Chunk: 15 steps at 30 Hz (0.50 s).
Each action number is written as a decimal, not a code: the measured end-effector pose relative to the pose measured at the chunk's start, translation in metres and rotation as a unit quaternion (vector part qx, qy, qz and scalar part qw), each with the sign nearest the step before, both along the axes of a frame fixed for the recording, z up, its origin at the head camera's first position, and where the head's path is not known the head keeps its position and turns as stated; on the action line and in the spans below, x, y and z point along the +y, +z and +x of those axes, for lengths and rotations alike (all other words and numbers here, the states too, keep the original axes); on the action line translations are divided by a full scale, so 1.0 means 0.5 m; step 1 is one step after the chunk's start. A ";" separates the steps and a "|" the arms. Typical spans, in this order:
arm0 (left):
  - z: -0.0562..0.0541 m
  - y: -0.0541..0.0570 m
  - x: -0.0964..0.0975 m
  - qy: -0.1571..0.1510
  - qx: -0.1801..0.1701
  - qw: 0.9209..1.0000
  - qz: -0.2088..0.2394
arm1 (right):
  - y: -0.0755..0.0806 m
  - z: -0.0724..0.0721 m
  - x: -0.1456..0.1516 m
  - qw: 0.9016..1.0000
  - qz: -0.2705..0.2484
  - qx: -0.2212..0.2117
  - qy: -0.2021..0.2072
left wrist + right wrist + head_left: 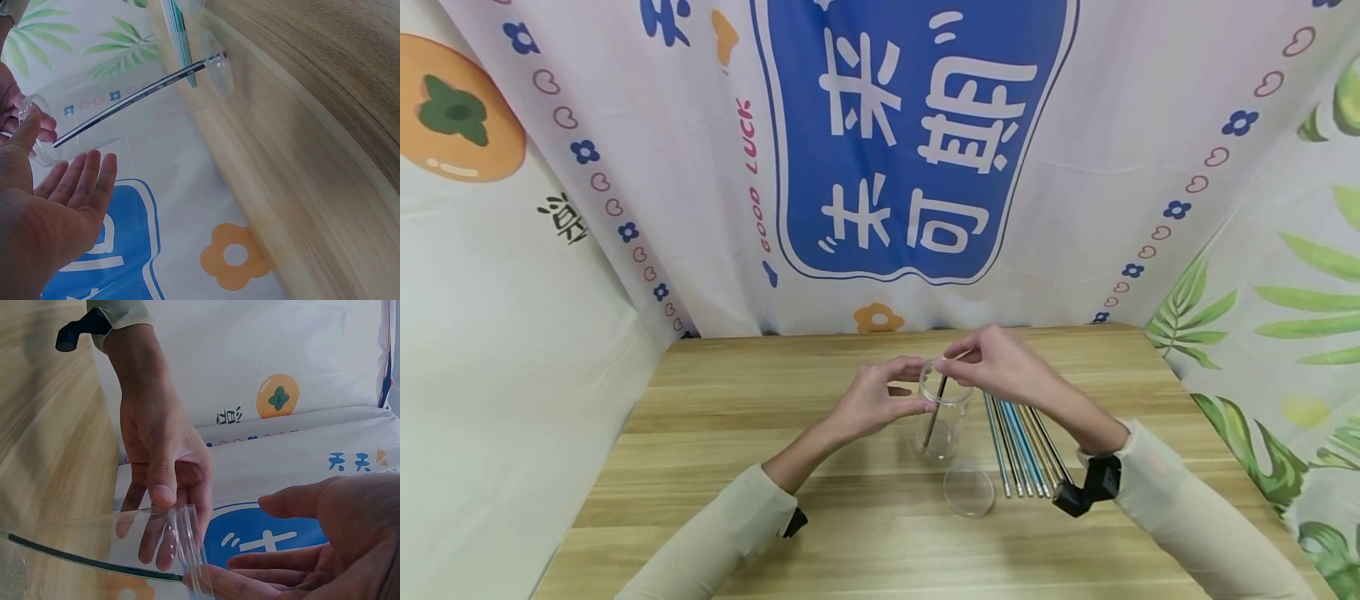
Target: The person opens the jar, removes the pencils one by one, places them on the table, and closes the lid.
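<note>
A clear cylindrical jar (953, 423) stands upright on the table. My left hand (878, 398) holds it near the rim, the thumb and fingers on either side. Inside the jar leans one dark pencil (128, 103), its eraser end down at the base and its other end at the rim. My right hand (1000, 367) is over the mouth. In the right wrist view its thumb stands away from the pencil, while a fingertip touches the rim beside the pencil's upper end. To the jar's right lie several pencils (1019, 442) in black, teal and gold.
In front of the jar, a round clear lid (968, 490) lies flat on the wooden table (715, 467). A printed cloth (1075, 208) hangs behind the table's far edge, with more cloth at the left and right sides.
</note>
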<state>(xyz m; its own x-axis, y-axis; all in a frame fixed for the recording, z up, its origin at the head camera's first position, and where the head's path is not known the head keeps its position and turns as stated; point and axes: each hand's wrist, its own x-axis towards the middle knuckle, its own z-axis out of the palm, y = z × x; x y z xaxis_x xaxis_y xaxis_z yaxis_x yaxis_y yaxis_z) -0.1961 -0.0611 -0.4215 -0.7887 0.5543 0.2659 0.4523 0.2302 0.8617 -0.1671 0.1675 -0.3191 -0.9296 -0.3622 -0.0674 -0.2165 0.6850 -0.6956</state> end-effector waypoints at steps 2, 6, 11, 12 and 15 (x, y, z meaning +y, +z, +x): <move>0.001 0.001 0.000 0.000 -0.002 1.000 -0.001 | -0.004 0.000 -0.002 1.000 -0.001 0.010 0.006; 0.001 0.001 0.000 0.000 -0.004 1.000 -0.003 | -0.016 -0.004 -0.008 1.000 -0.007 0.023 0.016; 0.002 0.003 0.001 0.004 -0.004 1.000 -0.009 | -0.028 -0.008 -0.009 0.999 -0.026 0.030 0.024; 0.002 0.003 0.001 0.004 -0.003 1.000 -0.010 | -0.030 -0.009 -0.009 0.999 -0.030 0.031 0.025; 0.003 0.004 0.001 0.005 -0.003 1.000 -0.010 | -0.034 -0.013 -0.008 0.998 -0.045 0.029 0.030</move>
